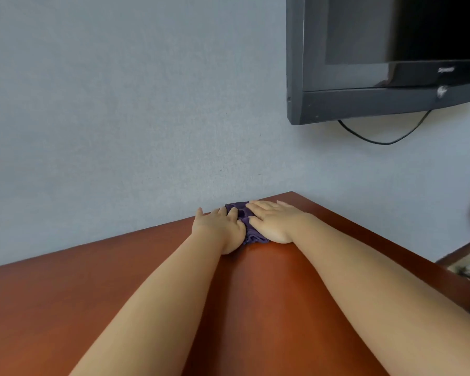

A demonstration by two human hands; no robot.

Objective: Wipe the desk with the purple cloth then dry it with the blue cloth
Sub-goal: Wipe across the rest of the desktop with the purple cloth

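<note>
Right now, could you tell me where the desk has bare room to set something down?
Bare: the desk left of the left hand. Crowded: the far corner by the wall, where both hands, including the right hand, press the purple cloth.

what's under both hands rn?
The purple cloth, bunched on the desk at its far edge by the wall. Left hand and right hand press flat on it; most of it is covered.

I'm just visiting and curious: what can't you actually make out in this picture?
- Purple cloth, head view: mostly covered by the left hand and right hand.
- Television: cut off by the top and right edges; its logo is blurred.
- Blue cloth: only a possible sliver at the right edge.
</note>
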